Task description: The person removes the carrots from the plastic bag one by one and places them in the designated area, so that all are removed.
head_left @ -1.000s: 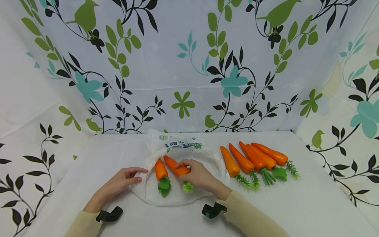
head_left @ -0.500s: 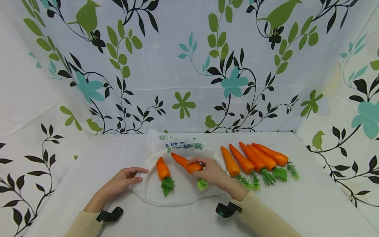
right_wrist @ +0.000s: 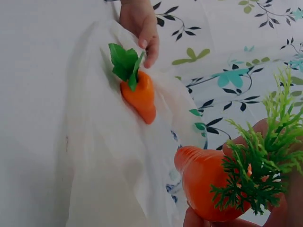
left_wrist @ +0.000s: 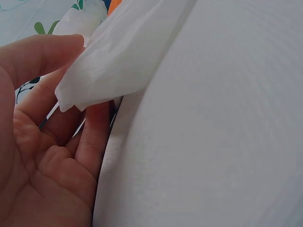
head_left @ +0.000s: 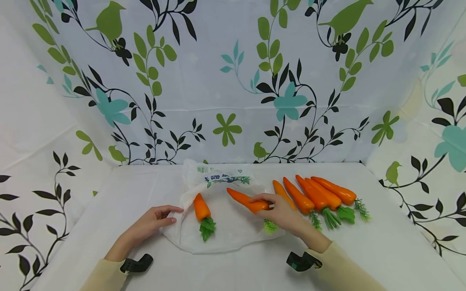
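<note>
My right hand grips a toy carrot near its thick end. The tip points to the back left, and its feathery green top shows large in the right wrist view. A second carrot with a leafy green top lies on the white plastic bag. In the head view, my left hand is at the bag's left edge. The left wrist view shows the thumb and fingers pinching the thin plastic. Part of the held carrot is hidden by the right hand.
Several more carrots lie side by side on the white table, right of the bag. My right hand overlaps the nearest one. Printed cloth hangs behind the table.
My right hand has carried its carrot to the right, away from the leafy-topped one, which has shifted slightly to the right. My left hand has stayed at the bag's edge.
</note>
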The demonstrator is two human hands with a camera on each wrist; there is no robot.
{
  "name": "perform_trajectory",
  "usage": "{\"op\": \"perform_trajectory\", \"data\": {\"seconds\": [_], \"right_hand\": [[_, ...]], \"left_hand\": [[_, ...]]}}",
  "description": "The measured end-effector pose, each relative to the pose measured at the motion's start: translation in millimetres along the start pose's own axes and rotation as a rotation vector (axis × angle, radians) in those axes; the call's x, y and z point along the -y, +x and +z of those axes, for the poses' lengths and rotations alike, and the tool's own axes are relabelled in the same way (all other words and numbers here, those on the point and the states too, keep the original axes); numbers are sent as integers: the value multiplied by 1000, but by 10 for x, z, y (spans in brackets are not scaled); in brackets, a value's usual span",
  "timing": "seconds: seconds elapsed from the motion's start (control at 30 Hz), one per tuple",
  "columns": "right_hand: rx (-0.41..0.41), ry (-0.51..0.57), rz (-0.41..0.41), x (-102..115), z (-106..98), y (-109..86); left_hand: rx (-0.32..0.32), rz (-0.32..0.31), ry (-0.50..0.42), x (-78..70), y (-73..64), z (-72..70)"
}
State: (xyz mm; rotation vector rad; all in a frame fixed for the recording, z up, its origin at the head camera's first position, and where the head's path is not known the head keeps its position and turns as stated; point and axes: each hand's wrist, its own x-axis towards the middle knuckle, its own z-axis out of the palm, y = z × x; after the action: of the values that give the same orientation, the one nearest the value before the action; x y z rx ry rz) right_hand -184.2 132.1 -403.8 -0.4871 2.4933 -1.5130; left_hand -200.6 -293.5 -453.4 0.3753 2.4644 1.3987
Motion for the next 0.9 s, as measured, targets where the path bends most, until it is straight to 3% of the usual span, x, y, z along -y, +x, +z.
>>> {"op": "perform_trajectory", "data": {"seconds": [0.57,0.9], "right_hand": [[-40,-52,40,-215,-561,-371],[-53,9,19,-348,-907,-591]], "left_hand": [[22,22,-18,-4,3,-10],[28,27,-22,-8,3,-20]]}}
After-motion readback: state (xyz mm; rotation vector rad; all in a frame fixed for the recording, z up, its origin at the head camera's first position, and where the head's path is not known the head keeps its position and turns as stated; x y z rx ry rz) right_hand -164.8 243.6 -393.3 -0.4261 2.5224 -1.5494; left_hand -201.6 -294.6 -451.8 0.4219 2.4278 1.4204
